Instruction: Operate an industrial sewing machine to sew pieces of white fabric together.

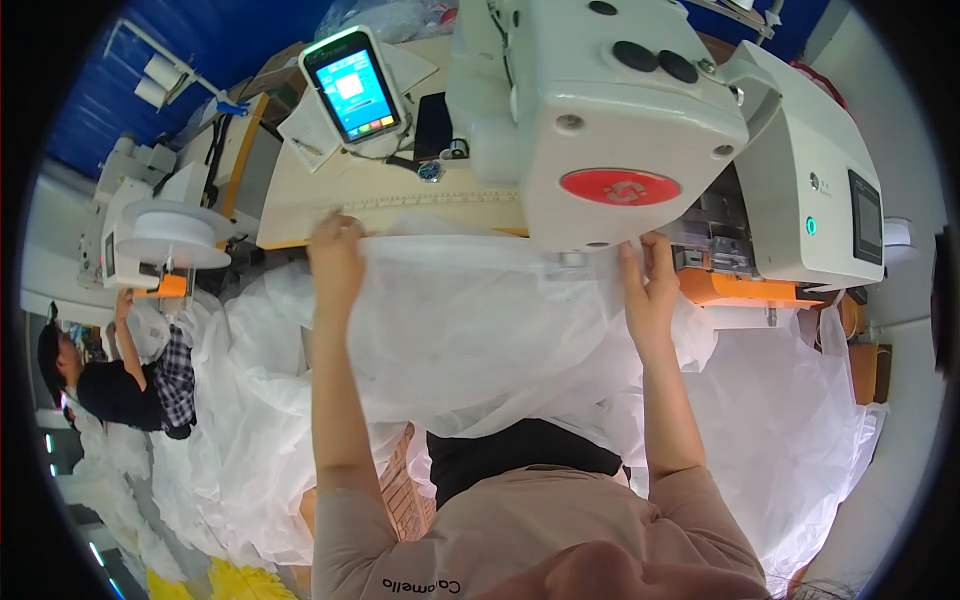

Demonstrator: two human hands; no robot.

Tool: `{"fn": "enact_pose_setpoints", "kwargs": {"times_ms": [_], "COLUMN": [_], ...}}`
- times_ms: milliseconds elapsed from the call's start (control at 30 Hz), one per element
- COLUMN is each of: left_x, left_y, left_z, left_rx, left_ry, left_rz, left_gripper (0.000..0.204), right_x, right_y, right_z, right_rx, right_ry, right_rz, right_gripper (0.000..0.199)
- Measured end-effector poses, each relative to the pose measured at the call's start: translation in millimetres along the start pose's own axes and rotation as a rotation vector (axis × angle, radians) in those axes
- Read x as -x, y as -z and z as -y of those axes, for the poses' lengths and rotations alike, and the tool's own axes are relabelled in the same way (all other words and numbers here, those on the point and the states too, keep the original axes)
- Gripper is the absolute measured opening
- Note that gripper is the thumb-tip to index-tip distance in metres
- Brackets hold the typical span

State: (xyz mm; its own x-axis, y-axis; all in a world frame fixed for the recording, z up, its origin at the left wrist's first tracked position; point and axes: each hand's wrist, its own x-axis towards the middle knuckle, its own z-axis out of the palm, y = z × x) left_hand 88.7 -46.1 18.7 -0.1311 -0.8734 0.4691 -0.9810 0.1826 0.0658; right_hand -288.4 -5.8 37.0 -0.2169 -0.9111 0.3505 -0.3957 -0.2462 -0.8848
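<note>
White, sheer cloth is lying along the front of the table, its upper edge running from my left hand to beneath the machine and its slack hanging toward my body. My left hand is curling at the left end of that edge; its fingertips are showing blurred, so I cannot tell whether they are pinching. My right hand is resting just beside the machine, thumb and forefinger standing apart rather than closing on anything.

For a good line, I should be keeping the edge flat and lightly taut between both hands, using the ruler lying behind it as a guide for my eye. I should be steering gently, never tugging, since cloth this thin is probably puckering easily. My right fingertips should be staying clear of the machine's underside, while I should be feeding slack so its weight is not dragging the edge.
</note>
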Motion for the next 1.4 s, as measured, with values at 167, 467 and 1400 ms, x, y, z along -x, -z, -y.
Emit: {"fn": "enact_pose_setpoints", "kwargs": {"times_ms": [167, 467, 1400], "left_x": [16, 58, 3], "left_y": [86, 109, 33], "left_z": [25, 23, -103], "left_rx": [-0.041, 0.268, 0.380], "left_ry": [-0.089, 0.123, 0.115], "left_rz": [-0.314, 0.000, -0.204], "left_gripper": [0.021, 0.014, 0.007], "right_x": [8, -10, -23], "right_y": [6, -2, 124], "right_z": [-3, 14, -29], "right_rx": [-0.182, 0.186, 0.921], "right_ry": [-0.145, 0.095, 0.266], "right_rz": [0.038, 0.133, -0.203], "right_gripper": [0.016, 0.025, 0.026]}}
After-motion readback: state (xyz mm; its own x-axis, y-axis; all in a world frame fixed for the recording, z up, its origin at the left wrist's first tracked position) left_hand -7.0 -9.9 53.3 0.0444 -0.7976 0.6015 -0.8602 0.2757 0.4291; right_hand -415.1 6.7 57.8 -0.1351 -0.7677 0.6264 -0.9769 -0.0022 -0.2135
